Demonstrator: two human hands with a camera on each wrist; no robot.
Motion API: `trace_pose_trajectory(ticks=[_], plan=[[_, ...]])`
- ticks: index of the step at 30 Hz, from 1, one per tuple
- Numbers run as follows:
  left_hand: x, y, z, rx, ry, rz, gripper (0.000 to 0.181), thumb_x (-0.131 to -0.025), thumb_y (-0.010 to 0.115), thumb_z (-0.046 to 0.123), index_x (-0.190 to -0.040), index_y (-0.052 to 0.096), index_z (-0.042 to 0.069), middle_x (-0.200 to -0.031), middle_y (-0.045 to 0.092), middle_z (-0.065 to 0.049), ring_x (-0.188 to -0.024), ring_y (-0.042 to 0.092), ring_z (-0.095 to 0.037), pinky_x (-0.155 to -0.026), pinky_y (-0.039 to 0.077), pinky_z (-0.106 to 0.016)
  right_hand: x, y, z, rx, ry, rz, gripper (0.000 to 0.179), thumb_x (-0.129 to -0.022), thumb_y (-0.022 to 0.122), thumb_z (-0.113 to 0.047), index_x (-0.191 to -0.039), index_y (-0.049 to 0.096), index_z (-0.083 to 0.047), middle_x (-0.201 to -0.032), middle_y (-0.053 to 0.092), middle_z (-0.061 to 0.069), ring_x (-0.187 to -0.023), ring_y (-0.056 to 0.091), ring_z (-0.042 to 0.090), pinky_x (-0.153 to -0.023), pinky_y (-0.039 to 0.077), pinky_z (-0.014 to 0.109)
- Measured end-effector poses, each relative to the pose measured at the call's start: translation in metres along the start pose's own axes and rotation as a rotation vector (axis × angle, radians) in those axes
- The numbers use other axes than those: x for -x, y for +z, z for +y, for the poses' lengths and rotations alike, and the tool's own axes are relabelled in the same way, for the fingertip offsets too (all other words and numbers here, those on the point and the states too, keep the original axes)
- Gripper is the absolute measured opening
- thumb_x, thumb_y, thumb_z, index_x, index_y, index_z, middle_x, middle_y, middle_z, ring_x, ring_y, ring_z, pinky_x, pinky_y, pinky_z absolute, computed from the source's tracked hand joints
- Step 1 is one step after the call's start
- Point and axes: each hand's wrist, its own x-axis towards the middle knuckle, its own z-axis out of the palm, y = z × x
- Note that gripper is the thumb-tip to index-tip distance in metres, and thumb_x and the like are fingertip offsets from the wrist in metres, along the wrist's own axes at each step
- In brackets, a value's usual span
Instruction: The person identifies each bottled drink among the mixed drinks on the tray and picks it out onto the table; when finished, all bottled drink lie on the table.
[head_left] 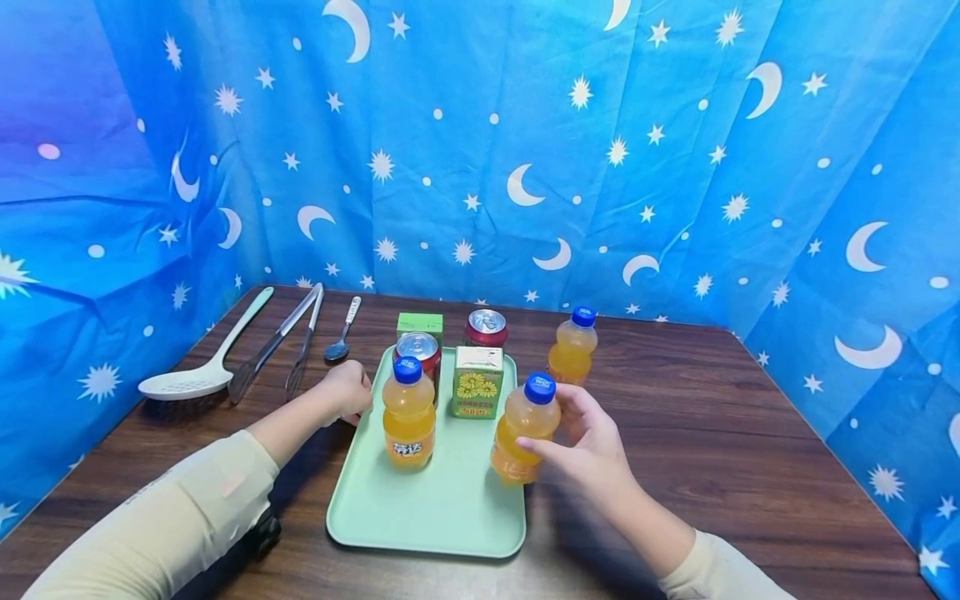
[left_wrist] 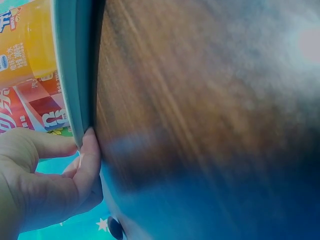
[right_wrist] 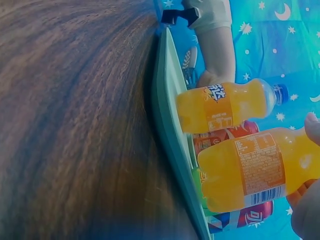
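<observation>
My left hand (head_left: 349,392) pinches the left rim of the pale green tray (head_left: 442,525); in the left wrist view, thumb and fingers (left_wrist: 90,155) meet on that rim. My right hand (head_left: 596,442) grips an orange soda bottle (head_left: 525,433) with a blue cap, upright at the tray's right edge. In the right wrist view this bottle (right_wrist: 250,170) hangs close over the tray; whether its base touches cannot be told. A second orange soda bottle (head_left: 409,417) stands on the tray's left side. Behind it are a red soda can (head_left: 427,350) and a green drink carton (head_left: 477,383).
At the tray's far end stand another green carton (head_left: 420,323) and another red can (head_left: 486,327). A third orange soda bottle (head_left: 573,346) stands on the table right of the tray. Leftward lie a slotted turner (head_left: 187,382), tongs (head_left: 277,342) and a spoon (head_left: 341,342).
</observation>
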Motion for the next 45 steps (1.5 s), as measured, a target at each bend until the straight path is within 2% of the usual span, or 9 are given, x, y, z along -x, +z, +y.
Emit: trace_pose_trajectory(ticks=[7, 14, 22, 30, 32, 39, 45], plan=[[0.000, 0.000, -0.001, 0.016, 0.012, -0.009, 0.040, -0.076, 0.049, -0.014, -0.055, 0.028, 0.012, -0.052, 0.019, 0.001, -0.044, 0.019, -0.012, -0.051, 0.052, -0.032, 0.002, -0.008, -0.004, 0.047, -0.015, 0.031, 0.060, -0.067, 0.080, 0.006, -0.119, 0.051, 0.000, -0.116, 0.059, 0.009, -0.109, 0.057, 0.017, -0.094, 0.042, 0.025], [0.000, -0.001, -0.001, 0.018, -0.014, -0.017, 0.039, -0.076, 0.052, -0.013, -0.056, 0.029, 0.012, -0.053, 0.023, 0.000, -0.045, 0.024, -0.013, -0.049, 0.051, -0.031, 0.001, -0.015, -0.003, 0.058, -0.023, 0.064, 0.059, -0.067, 0.078, 0.010, -0.119, 0.051, 0.002, -0.116, 0.059, 0.012, -0.108, 0.057, 0.015, -0.092, 0.044, 0.025], [0.000, 0.000, 0.000, 0.029, -0.013, -0.021, 0.040, -0.080, 0.053, -0.011, -0.057, 0.028, 0.012, -0.054, 0.025, -0.001, -0.045, 0.027, -0.013, -0.050, 0.052, -0.031, 0.001, -0.023, -0.002, 0.120, -0.041, 0.092, 0.056, -0.071, 0.078, 0.003, -0.120, 0.051, 0.000, -0.115, 0.059, 0.009, -0.107, 0.058, 0.013, -0.090, 0.044, 0.022], [0.000, -0.001, -0.002, 0.037, -0.014, -0.010, 0.025, -0.081, 0.055, -0.009, -0.068, 0.038, 0.004, -0.070, 0.040, -0.010, -0.055, 0.046, -0.019, -0.053, 0.054, -0.033, 0.000, -0.030, 0.000, 0.154, -0.035, 0.123, 0.055, -0.072, 0.078, 0.002, -0.120, 0.051, 0.000, -0.114, 0.058, 0.009, -0.108, 0.058, 0.011, -0.090, 0.044, 0.022], [0.000, -0.001, -0.003, 0.037, -0.012, -0.010, 0.025, -0.080, 0.055, -0.009, -0.068, 0.038, 0.004, -0.070, 0.040, -0.010, -0.056, 0.047, -0.019, -0.053, 0.054, -0.033, -0.001, -0.033, 0.001, 0.163, -0.029, 0.135, 0.054, -0.073, 0.078, 0.001, -0.120, 0.050, 0.000, -0.115, 0.058, 0.008, -0.107, 0.057, 0.011, -0.089, 0.044, 0.021], [-0.001, -0.002, -0.002, 0.034, -0.020, -0.014, 0.034, -0.079, 0.054, -0.010, -0.060, 0.034, 0.009, -0.059, 0.033, -0.004, -0.047, 0.036, -0.015, -0.051, 0.053, -0.032, -0.006, -0.042, 0.000, 0.180, 0.012, 0.170, 0.052, -0.076, 0.076, -0.004, -0.121, 0.050, -0.002, -0.116, 0.059, 0.008, -0.107, 0.057, 0.010, -0.089, 0.044, 0.020], [0.000, -0.002, -0.001, 0.033, -0.028, -0.010, 0.024, -0.079, 0.054, -0.010, -0.068, 0.038, 0.004, -0.067, 0.039, -0.008, -0.049, 0.040, -0.016, -0.051, 0.053, -0.031, -0.009, -0.048, 0.003, 0.194, 0.032, 0.174, 0.053, -0.077, 0.076, -0.005, -0.123, 0.049, -0.001, -0.117, 0.058, 0.009, -0.108, 0.056, 0.008, -0.089, 0.043, 0.018]])
